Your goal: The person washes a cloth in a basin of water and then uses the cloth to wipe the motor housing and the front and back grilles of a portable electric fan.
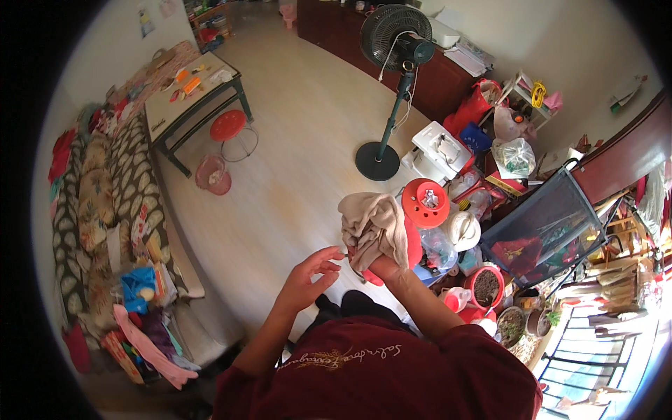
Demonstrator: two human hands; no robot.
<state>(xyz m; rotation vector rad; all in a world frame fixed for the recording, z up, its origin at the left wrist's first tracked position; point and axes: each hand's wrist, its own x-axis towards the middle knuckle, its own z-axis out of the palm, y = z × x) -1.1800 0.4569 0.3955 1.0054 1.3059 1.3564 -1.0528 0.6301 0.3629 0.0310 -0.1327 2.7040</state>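
A crumpled beige cloth [378,227] hangs bunched over my right hand [383,270], whose fingers are mostly hidden under its folds. My right hand is closed on the cloth's lower part. Just left of it, my left hand [311,276] is raised with the fingers apart and slightly curled, the fingertips close to the cloth's edge. Whether those fingertips touch the cloth I cannot tell. Behind the cloth, on its right, stands a red round stool [425,203] with holes in its seat and a small crumpled whitish item on top.
A standing fan [378,159] is ahead. Bags, a white appliance [441,150], a dark mesh-sided frame [546,227] and plant pots [486,287] crowd the right. At left are a patterned sofa [129,161], a low table [164,112], a red stool [228,126] and a pink bin [213,175].
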